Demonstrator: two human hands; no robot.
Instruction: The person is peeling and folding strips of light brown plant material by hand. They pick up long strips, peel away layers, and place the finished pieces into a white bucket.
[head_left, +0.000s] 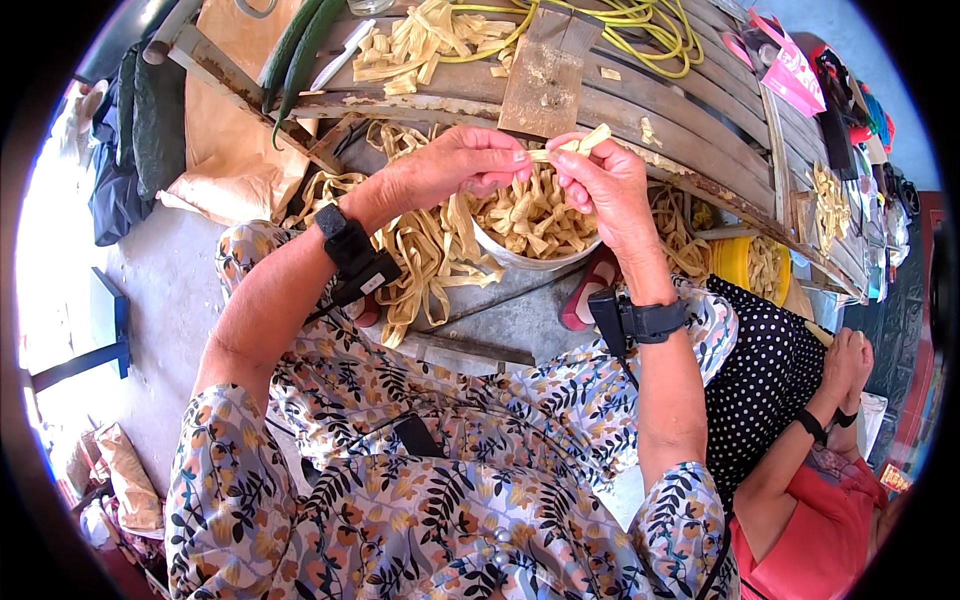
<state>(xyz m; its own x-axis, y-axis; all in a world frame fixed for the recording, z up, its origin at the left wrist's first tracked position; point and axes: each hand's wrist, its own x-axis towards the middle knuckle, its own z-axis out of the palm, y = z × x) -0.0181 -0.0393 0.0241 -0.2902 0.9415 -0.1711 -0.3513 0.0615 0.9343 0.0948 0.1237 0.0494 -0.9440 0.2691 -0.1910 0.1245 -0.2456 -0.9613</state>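
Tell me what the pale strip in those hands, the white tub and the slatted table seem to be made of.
Pale strip: matte, perhaps bean-curd skin; its folds suggest something pliable, though the look leaves this open.
White tub: probably smooth plastic, judging by its even, rounded rim.
Slatted table: apparently worn wood, going by its brown, weathered boards.

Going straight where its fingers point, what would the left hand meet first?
Beyond the pale-yellow flat strip the left hand pinches, probably the bare right hand; exact depth is unclear.
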